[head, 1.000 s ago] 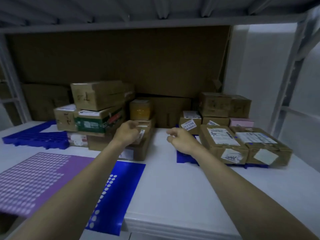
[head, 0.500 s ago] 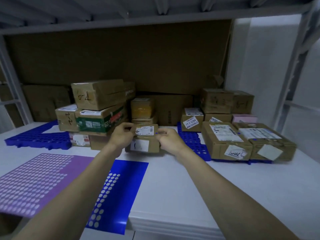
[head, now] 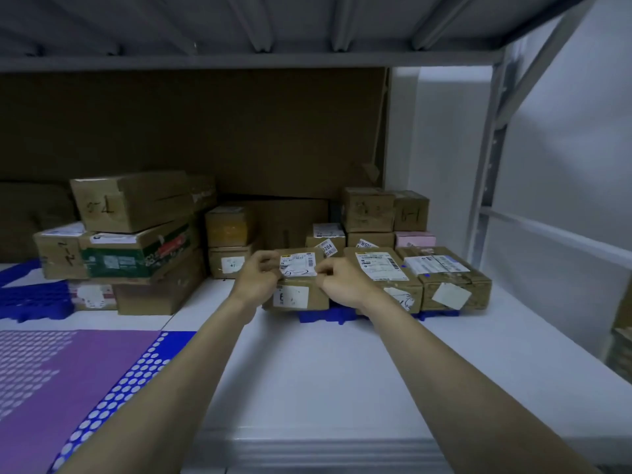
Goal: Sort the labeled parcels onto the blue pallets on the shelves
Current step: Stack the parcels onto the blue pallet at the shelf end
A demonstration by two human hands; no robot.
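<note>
You are gripping a small cardboard parcel (head: pixel 297 282) from both sides: your left hand (head: pixel 257 279) is curling its fingers over the left top edge, and your right hand (head: pixel 342 281) is clasping the right top edge. The parcel is sitting at the front left corner of the blue pallet (head: pixel 326 315) on the white shelf (head: pixel 325 364), just beside a larger labeled box (head: pixel 383 273); whether it is fully resting there is hard to tell. A white label is facing up, another is facing you. A stack of boxes (head: pixel 133 241) is standing to the left.
</note>
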